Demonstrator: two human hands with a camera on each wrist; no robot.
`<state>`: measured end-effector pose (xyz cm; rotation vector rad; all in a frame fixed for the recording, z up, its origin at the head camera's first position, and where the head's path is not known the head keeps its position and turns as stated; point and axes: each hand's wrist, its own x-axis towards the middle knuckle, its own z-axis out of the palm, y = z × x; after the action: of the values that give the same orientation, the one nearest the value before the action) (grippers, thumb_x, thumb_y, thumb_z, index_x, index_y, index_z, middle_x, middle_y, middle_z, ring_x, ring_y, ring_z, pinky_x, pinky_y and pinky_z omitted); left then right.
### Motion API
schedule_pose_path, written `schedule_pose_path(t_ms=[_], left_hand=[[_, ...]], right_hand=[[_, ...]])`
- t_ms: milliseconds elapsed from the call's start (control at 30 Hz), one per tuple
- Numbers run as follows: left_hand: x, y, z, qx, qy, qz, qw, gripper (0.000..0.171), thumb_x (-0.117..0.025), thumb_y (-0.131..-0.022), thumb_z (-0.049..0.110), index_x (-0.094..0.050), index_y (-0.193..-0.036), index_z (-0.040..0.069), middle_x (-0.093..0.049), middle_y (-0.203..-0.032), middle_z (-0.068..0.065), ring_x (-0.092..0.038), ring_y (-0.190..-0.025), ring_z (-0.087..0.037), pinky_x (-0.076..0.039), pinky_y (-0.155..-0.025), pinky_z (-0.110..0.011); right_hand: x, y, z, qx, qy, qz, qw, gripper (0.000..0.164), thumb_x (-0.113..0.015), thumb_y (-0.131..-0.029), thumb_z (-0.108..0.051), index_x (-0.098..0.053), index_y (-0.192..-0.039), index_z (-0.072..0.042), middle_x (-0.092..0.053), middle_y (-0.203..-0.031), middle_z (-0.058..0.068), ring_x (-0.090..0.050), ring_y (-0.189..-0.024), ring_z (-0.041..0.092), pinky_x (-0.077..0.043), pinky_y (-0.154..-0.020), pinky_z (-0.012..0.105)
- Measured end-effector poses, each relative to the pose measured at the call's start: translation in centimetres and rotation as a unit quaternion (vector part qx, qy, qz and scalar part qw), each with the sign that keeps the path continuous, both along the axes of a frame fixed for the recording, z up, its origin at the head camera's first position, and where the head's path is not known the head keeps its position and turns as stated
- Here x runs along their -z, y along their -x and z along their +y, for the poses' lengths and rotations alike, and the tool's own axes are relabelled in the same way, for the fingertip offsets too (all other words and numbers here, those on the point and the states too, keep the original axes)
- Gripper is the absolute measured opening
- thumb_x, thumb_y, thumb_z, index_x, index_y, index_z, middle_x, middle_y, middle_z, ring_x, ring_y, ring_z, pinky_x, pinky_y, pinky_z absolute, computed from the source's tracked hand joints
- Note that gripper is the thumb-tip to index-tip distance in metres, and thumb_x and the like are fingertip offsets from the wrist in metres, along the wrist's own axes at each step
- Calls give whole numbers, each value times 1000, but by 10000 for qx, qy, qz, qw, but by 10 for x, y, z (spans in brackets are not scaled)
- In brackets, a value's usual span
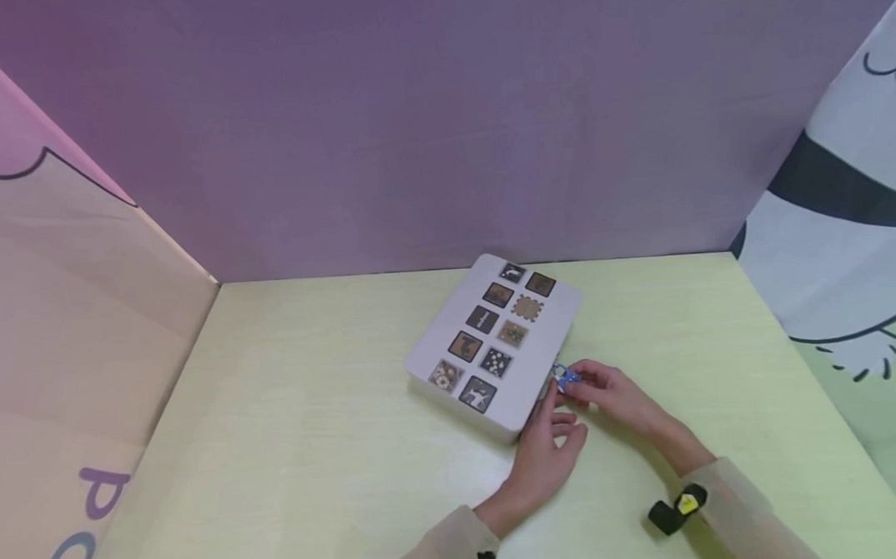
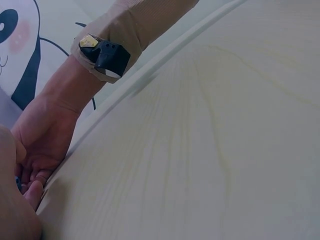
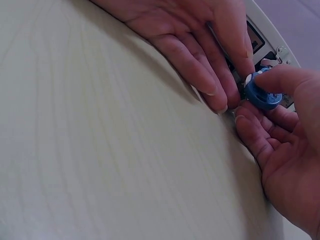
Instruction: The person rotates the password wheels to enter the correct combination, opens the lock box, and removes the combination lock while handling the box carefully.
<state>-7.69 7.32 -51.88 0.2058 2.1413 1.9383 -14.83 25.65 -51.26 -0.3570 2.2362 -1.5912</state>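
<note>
bench [image 1: 311, 419] bearing a white box [image 1: 488, 340] laid slantwise, square pictures [image 1: 483, 319] on its top; at the box's right side, a small blue object [image 3: 265, 97] pinched between thumb and fingers of the right hand [image 1: 610, 389]; left hand [image 1: 542, 459] beside it, fingers loosely extended, contact unclear.

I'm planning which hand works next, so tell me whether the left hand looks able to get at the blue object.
Probably yes. The left hand is right beside the blue object, with nothing visible between them, though the right hand grips it and covers part of it.
</note>
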Motion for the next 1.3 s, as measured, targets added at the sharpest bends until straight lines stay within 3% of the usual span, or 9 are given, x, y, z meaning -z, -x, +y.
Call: schedule_pose_path(t_ms=[1300], left_hand=[[0,0,0,22,9,-13,10000,78,-64,-101,23,-21,-164,8,-52,-145,-4,-62,-113,-7,-54,-99,-20]], right_hand=[[-6,-2,-3,55,-210,144,9997,27,-62,-103,-16,-65,-118,6,-71,-105,18,-65,-92,14,-56,-83,24]])
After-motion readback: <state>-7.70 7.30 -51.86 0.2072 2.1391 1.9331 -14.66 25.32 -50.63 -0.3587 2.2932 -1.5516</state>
